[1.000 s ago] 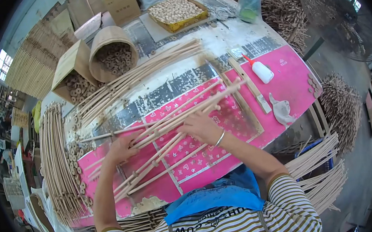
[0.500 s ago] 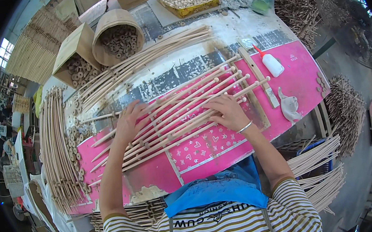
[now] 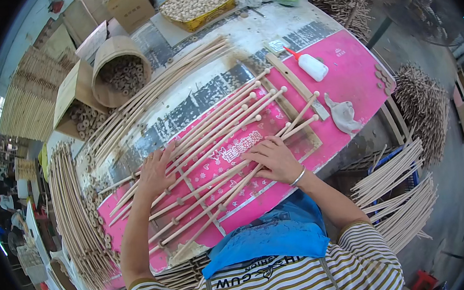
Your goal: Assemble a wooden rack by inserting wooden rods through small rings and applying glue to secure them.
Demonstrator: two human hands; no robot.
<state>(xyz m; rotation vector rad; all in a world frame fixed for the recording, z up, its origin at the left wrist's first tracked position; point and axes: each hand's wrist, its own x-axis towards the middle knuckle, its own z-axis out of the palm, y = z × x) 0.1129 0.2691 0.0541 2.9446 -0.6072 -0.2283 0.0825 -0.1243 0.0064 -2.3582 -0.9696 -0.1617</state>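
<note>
Sticks (image 3: 213,182) partly hidden beneath left hand (image 3: 155,174) and right hand (image 3: 276,161)

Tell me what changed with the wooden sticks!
The bunched, pale wooden ball-tipped sticks have spread into two groups: the nearer ones shifted toward the blue apron, as did the bare right hand. The white squeeze bottle with a red nozzle stayed on the pink tabletop sheet.

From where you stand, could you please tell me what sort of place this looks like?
Probably a woodworking workshop: knob-ended wooden sticks lie across a pink-covered worktop, a round tub holds ring-shaped pieces, and a yellow tray is heaped with small pale balls.
</note>
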